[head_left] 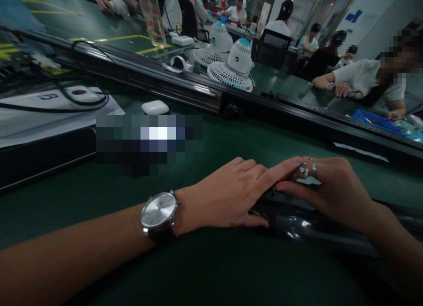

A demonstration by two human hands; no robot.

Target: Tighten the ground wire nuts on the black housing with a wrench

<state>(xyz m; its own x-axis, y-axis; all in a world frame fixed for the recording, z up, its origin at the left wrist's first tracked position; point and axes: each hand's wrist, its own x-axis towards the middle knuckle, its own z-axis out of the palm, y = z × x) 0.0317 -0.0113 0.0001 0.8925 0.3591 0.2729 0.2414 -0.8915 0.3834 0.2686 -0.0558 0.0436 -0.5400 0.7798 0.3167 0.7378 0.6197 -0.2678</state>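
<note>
A long, glossy black bar [307, 231] runs from the middle toward the right edge, near the front of the green table. My left hand [228, 196], with a silver-faced watch [159, 209] on its wrist, is closed around the bar's left end, thumb below. A bit of yellow-green, perhaps wire, shows beside that thumb. My right hand [330, 182], wearing silver rings [303, 170], reaches over the bar from the right. Its thumb and fingers pinch close to my left index fingertip. What lies between them is too small to tell.
A long black rail [297, 105] crosses the table behind my hands. Beyond it stand two white fans [233, 68]. At left lie a white earbud case [155, 107], paper [62, 105], black cables [82, 108] and a blurred-out device [145, 143]. People sit at tables behind.
</note>
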